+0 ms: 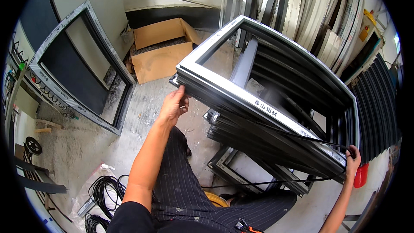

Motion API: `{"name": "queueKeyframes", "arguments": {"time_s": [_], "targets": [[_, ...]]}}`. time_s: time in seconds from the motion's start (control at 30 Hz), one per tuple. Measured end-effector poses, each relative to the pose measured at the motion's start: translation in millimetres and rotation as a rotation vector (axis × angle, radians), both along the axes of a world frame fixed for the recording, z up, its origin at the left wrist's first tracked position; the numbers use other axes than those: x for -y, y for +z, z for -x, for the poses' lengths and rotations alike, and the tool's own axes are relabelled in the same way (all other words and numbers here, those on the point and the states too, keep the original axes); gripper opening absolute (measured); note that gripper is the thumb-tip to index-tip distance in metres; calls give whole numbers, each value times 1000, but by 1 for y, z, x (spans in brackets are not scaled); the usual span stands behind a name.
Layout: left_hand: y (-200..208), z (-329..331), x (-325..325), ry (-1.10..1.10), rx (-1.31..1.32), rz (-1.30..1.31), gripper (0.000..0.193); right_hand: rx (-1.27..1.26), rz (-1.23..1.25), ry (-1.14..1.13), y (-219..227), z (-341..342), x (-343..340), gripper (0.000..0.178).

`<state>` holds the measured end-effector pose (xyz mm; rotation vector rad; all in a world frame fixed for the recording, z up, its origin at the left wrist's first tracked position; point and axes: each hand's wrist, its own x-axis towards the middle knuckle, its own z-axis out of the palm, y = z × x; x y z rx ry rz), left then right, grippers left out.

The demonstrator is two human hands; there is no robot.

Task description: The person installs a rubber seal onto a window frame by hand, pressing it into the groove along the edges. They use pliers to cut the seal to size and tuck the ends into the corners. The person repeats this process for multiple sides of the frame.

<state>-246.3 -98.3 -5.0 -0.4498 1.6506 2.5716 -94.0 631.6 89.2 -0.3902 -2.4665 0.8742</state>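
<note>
Black sleeve point(130, 219) lies nearest — left hand point(173, 105) touches the frame stack point(265, 107), grip unclear — while right hand point(352, 162) clasps a black strip point(311, 138).

Rectangular frame point(265, 108), white-faced with dark sides, open middle, lies atop a stack point(258, 140) of dark frames before me. Black cord point(321, 140) runs along its near side, bends at my right.

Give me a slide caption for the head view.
Left fingers at one corner of stacked rectangular frames, right fingers holding a thin black strip near another corner.
</note>
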Motion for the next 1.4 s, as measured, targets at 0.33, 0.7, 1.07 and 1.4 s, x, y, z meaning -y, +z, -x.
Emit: {"name": "queueKeyframes", "arguments": {"time_s": [0.33,0.7,1.07,1.4], "targets": [[0,4,6,-8,-60,-30,28,197,175,320,128,-148,129,38],[0,2,1,34,-63,-76,27,430,324,1490,171,-179,200,30],[-15,26,-20,252,-120,34,17,-154,462,79,131,-176,189,13],[-9,16,-13,183,-38,-58,20,-36,-644,-55,109,-127,175,17]]}}
